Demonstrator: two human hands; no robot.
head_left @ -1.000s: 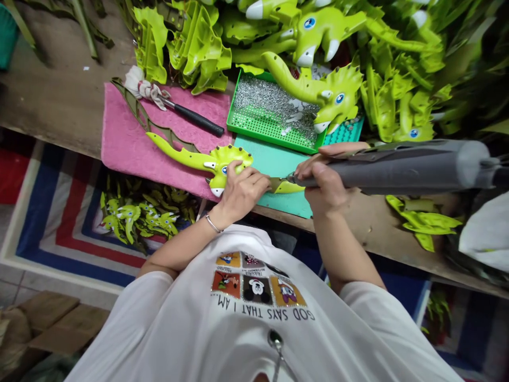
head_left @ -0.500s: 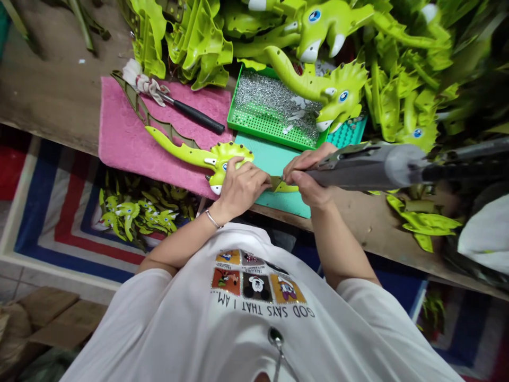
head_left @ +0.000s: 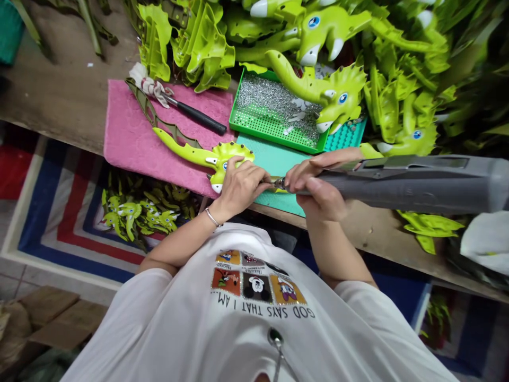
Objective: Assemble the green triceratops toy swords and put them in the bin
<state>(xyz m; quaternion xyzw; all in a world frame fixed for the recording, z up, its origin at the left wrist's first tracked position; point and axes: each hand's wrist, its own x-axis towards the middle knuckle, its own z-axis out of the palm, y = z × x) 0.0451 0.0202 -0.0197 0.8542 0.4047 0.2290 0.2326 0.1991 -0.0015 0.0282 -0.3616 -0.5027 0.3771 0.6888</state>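
My left hand [head_left: 243,184] is closed over the front of a lime-green plastic dinosaur toy [head_left: 186,154], whose head has a frilled crest. The toy lies across a pink towel [head_left: 127,132] and a turquoise mat [head_left: 278,201]. In my right hand [head_left: 318,185] is a grey electric screwdriver [head_left: 409,183], held nearly level with its tip pointing left. The tip meets the toy part beside my left fingertips; the exact contact point is hidden by the fingers. An olive strip [head_left: 175,130] lies along the toy's upper side.
Beyond the mat stands a green tray [head_left: 274,137] of small metal screws, with another dinosaur piece [head_left: 318,93] resting over it. A black-handled tool [head_left: 201,118] wrapped in cloth lies on the towel. Green parts [head_left: 401,95] are heaped behind. Below the bench, a striped-lined bin [head_left: 71,223] holds more toys.
The screwdriver has swung so that more of its grey body shows to the right, and its tip has come close to my left fingers. My left hand stays on the toy.
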